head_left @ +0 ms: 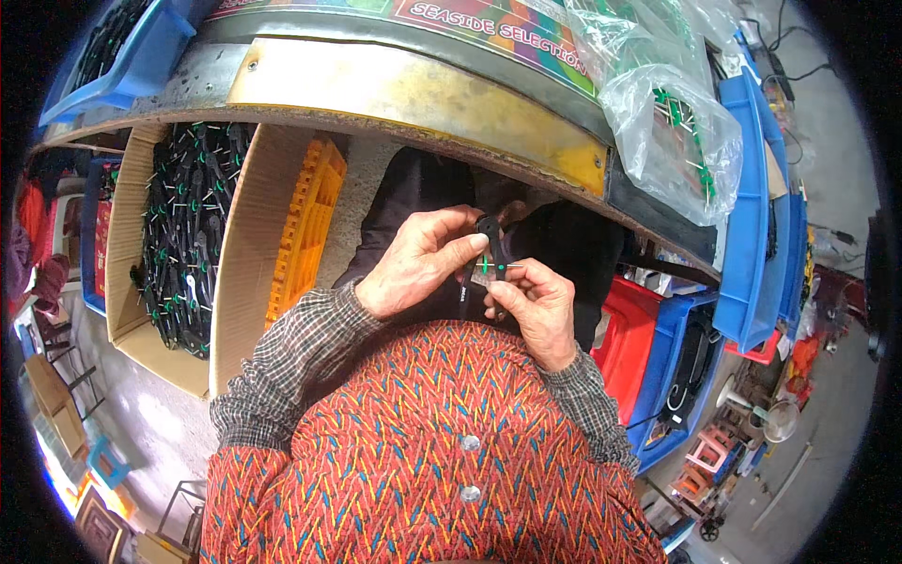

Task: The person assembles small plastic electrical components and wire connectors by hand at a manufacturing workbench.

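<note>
Above my lap, both hands work on one small black plastic part [489, 228] with a rounded upper end and green and whitish bits at its lower end. My left hand [418, 261] is closed, its thumb and fingers pinching the part's upper end from the left. From the right, my right hand [538, 305] pinches near the lower end, beside a thin pale pin with green on it. A narrow black piece with light markings hangs just below my left fingertips. My fingers partly cover the part, so its exact kind cannot be made out.
A worktable edge [423, 103] crosses in front of me. At left stands a cardboard box [230, 273] of similar black pieces, beside an orange plastic crate [305, 226]. A clear plastic bag [648, 117] of green-and-white pieces overhangs the table's right. Blue bins [747, 216] stand farther right.
</note>
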Demonstrator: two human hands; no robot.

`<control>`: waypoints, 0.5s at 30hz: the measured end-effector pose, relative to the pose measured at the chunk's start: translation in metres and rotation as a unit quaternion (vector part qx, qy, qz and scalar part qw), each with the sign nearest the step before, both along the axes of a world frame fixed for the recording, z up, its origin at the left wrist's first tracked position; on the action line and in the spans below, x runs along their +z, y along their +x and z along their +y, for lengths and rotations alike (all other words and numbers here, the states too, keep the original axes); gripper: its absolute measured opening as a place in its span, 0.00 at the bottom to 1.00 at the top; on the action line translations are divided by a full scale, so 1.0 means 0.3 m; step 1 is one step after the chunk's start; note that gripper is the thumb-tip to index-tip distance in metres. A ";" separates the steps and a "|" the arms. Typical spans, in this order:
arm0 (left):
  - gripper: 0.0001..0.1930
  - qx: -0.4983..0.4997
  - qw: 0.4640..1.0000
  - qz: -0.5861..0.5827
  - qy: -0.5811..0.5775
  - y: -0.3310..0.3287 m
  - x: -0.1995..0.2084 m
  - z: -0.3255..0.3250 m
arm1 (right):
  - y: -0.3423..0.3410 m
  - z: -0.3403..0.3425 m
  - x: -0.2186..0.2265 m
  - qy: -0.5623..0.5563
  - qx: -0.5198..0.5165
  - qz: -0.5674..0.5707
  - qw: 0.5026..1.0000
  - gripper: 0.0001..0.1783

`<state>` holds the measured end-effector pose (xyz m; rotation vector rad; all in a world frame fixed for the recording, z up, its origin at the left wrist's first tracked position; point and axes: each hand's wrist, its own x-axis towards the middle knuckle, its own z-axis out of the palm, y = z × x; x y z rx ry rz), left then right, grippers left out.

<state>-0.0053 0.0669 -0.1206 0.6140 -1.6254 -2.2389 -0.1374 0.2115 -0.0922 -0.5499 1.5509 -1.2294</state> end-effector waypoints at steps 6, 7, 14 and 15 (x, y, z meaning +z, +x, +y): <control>0.12 0.008 1.000 -0.013 -0.003 -0.005 -0.006 -0.005 | 0.007 -0.010 -0.002 -0.004 0.008 0.000 1.000 0.06; 0.12 0.001 1.000 -0.023 0.008 -0.008 -0.002 -0.010 | 0.006 -0.009 0.001 -0.002 0.006 -0.002 1.000 0.06; 0.11 0.009 0.998 0.006 0.070 -0.016 -0.014 -0.029 | -0.010 -0.031 0.005 -0.015 0.028 -0.013 0.999 0.08; 0.11 0.023 0.997 -0.008 0.079 -0.020 0.007 -0.023 | -0.011 -0.034 0.007 -0.022 0.030 -0.003 0.999 0.09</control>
